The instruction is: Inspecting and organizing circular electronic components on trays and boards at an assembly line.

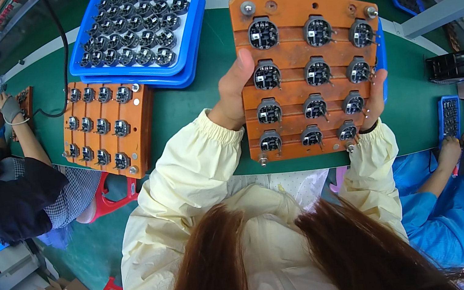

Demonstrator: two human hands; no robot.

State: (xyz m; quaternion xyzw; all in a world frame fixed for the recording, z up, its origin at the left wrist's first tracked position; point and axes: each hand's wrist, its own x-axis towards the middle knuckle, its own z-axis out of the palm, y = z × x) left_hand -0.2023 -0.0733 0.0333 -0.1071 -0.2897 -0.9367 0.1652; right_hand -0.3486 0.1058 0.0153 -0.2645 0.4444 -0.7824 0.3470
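Observation:
An orange fixture board (290,88) is held up in front of me, gripped by its two side edges. My left hand (232,92) has its thumb along the left edge, the other fingers hidden behind. At the lower right edge, my right hand (376,101) grips the board, mostly hidden by it. Rows of small round black electronic parts (317,72) sit in the board's slots, with metal posts at its corners. To the left, a second orange fixture board (136,131) with similar round parts lies on the green table (176,108).
Stacked blue trays (187,69) full of round parts stand at the back left. Another blue tray (384,65) is partly hidden behind my board. A black cable (64,44) hangs at the left. Co-workers sit on both sides; the right one wears blue (451,224).

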